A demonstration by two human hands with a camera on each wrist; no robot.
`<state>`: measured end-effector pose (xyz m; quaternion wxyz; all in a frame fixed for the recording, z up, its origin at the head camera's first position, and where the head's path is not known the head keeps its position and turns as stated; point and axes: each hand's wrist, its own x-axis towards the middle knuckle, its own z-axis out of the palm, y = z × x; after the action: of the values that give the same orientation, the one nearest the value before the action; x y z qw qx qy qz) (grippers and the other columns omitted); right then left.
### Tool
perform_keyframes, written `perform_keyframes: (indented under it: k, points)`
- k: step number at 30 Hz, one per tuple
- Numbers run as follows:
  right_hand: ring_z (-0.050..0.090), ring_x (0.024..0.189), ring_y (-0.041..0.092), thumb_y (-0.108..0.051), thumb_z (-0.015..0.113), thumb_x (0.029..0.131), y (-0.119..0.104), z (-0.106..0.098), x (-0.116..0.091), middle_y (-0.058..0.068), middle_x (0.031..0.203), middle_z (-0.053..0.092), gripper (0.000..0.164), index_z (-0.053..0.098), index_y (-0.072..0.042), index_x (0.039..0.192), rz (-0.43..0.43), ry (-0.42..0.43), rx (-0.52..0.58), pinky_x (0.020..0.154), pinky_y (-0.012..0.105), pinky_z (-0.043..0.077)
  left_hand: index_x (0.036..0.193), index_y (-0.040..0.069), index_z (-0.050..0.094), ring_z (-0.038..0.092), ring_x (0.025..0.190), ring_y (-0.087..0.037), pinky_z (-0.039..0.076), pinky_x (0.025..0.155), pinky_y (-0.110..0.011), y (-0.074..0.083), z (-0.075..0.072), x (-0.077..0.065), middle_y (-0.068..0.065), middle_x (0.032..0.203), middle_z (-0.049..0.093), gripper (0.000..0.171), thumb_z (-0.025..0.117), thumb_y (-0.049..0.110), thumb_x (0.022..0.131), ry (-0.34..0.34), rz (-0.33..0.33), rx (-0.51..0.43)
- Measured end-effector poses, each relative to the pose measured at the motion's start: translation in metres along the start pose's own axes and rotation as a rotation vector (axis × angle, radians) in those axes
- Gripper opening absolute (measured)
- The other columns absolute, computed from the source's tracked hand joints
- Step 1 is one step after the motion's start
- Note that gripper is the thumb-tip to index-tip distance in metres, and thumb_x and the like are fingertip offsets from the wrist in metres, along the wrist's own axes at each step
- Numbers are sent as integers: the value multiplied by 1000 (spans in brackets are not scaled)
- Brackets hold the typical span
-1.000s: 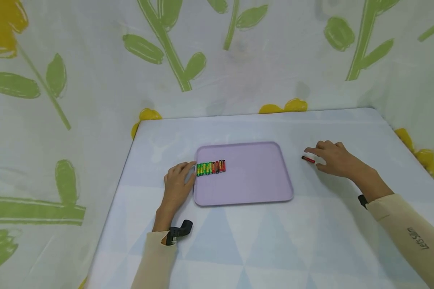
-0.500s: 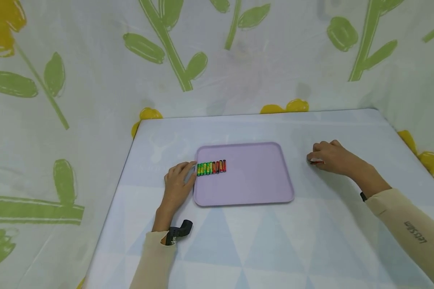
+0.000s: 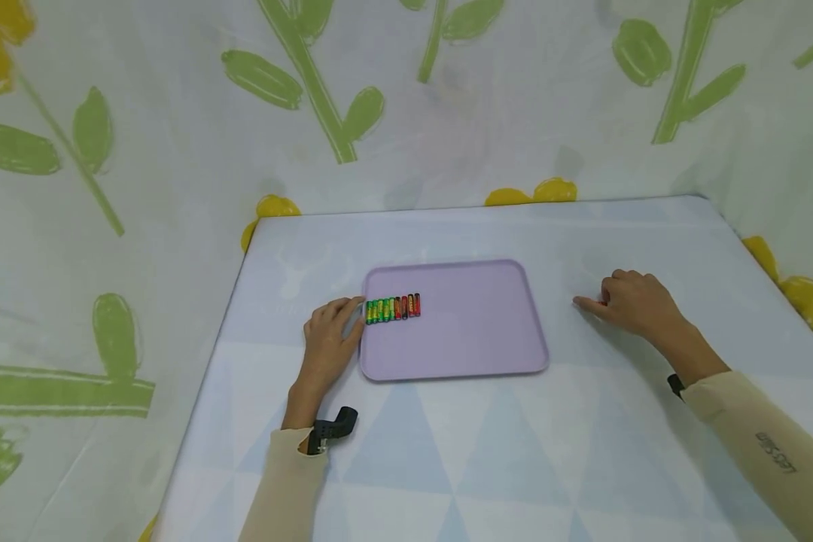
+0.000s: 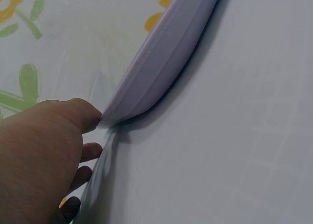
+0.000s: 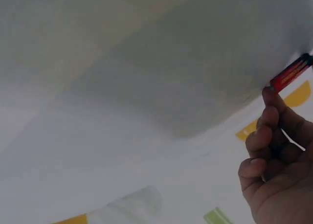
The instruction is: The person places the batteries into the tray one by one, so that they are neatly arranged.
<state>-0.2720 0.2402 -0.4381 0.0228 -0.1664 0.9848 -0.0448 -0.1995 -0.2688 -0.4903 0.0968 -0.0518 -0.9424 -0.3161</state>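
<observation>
My left hand [image 3: 327, 339] rests at the left rim of a lilac tray [image 3: 474, 354], its thumb and index finger touching the edge. In the left wrist view, the thumb meets the corner of the tray [image 4: 146, 84] and the other fingers are loosely bent. Inside the tray, a row of several green batteries [image 3: 379, 310] and several red-and-black batteries [image 3: 410, 306] lies side by side against the left wall. Right of the tray, my right hand [image 3: 637, 305] pinches a red-and-black battery [image 5: 291, 73] low over the table; the hand hides most of it in the head view.
A white and pale-blue patterned cloth [image 3: 501, 459] covers the table. Behind and left of it hangs a floral curtain [image 3: 447, 143]. Dark wrist cameras [image 3: 335, 425] are strapped to the wrists.
My right hand has closed on the loose red-and-black battery that lay on the table and has shifted slightly right. The left hand stays at the tray rim. The head view has tilted slightly.
</observation>
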Motion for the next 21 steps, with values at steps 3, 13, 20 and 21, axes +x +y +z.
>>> perform_keyframes:
  k: [3,13,20,21]
  points:
    - [55,68,27,-50,64,93,-8,0,-3,8,76,56,51,67,-2,76,50,-21,50,64,46,46,145,25,55,37,133,-33,21,107,-58,0,0,0,-7,143,51,42,52,35,104,3,0,-13]
    - [57,81,38,-56,69,88,-13,-9,-29,23,92,58,66,65,10,96,169,-98,135,69,52,47,145,24,55,36,133,-33,21,108,-57,2,-1,-5,-7,143,51,42,53,34,104,-4,-1,-5]
    - [55,75,29,-34,65,97,-10,-2,-41,15,87,62,39,65,5,94,148,-51,264,63,42,45,146,24,54,35,133,-33,19,109,-57,6,-5,-5,-8,144,49,42,52,34,104,-18,-10,-10]
    - [54,72,26,-31,63,98,-11,-1,-41,12,83,61,35,64,3,91,145,-52,272,62,40,44,146,24,54,35,134,-33,19,109,-58,5,-4,-5,-8,144,49,43,52,34,104,-20,-13,-5]
